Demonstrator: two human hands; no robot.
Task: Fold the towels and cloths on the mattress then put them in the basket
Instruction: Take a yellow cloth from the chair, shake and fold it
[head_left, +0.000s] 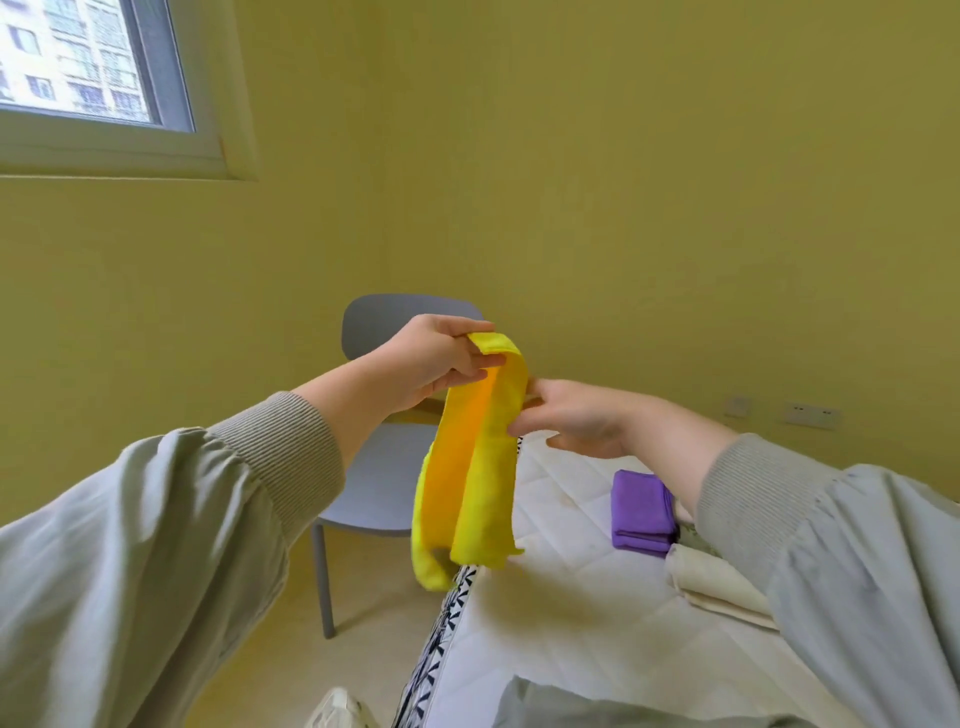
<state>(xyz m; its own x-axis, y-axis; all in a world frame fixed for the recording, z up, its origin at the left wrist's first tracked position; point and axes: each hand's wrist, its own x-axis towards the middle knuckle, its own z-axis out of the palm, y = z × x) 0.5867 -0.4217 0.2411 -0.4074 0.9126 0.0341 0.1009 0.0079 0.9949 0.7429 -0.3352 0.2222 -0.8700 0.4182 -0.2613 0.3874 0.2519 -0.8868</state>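
A yellow cloth (475, 467) hangs in the air over the left edge of the white quilted mattress (561, 623). My left hand (436, 364) pinches its top end between thumb and fingers. My right hand (576, 418) reaches in from the right, its fingers touching the cloth's right side about a third of the way down; how far they close round it is hidden. A folded purple cloth (641, 512) lies on the mattress under my right forearm. A folded cream towel (717, 584) lies just in front of it. No basket is in view.
A grey chair (379, 467) stands on the floor left of the mattress, behind the hanging cloth. Yellow walls close the room, with a window (88, 62) at top left and wall sockets (810, 414) at right. A white shoe (337, 709) shows at the bottom.
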